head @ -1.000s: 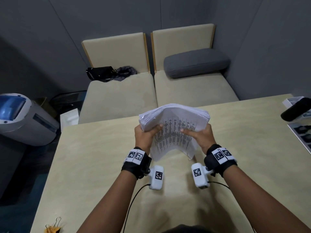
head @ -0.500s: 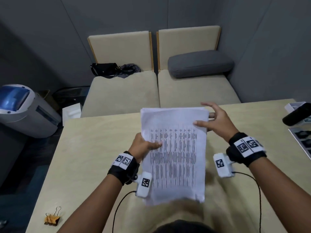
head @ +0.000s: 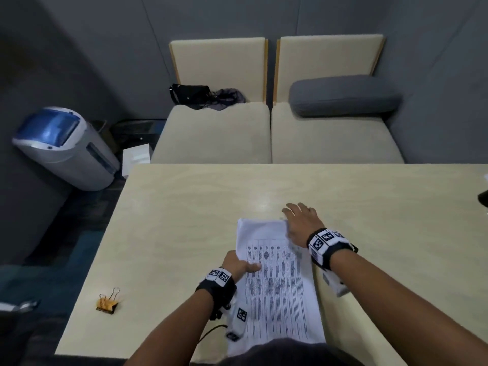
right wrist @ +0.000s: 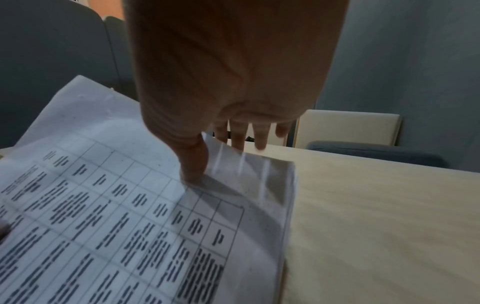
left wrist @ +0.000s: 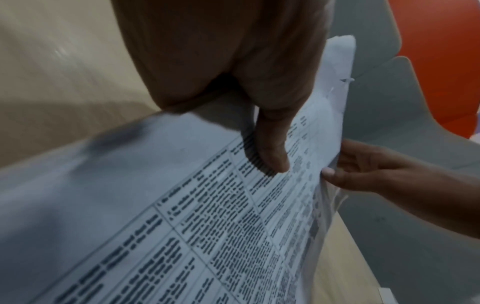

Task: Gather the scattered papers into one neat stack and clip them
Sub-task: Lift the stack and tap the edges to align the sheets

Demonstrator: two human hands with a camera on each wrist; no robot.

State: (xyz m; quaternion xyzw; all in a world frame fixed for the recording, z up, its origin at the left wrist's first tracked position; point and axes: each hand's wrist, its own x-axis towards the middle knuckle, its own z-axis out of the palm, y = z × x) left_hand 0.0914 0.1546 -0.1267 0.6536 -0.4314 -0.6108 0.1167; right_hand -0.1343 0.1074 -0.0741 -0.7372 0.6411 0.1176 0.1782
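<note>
- The stack of papers (head: 274,281) sits in the lower centre of the head view, on the pale table (head: 184,220), with its near end running out of sight at the bottom edge; whether it lies fully flat or is partly lifted there, I cannot tell.
- The left hand (head: 236,264) grips the stack's left edge about halfway up, thumb (left wrist: 272,148) pressed on the printed top sheet and the other fingers hidden beneath — a pinch that probably keeps the sheets from fanning while the other side is squared.
- The right hand (head: 301,223) is at the stack's upper right corner with fingers spread and fairly straight; the right wrist view shows its thumb (right wrist: 193,164) touching the top sheet while the fingers (right wrist: 259,137) reach past the far edge. It holds nothing, and seems to be patting or steadying that corner.
- In the right wrist view the right-hand edges (right wrist: 289,205) look closely aligned, so the gathering seems nearly finished.
- The yellow binder clip (head: 107,303) lies in the lower left of the head view, near the table's left edge and well apart from both hands — untouched, so clipping is not yet done.
- One hand will likely need to keep the pinch while the other fetches the clip, or the sheets may slide apart.
</note>
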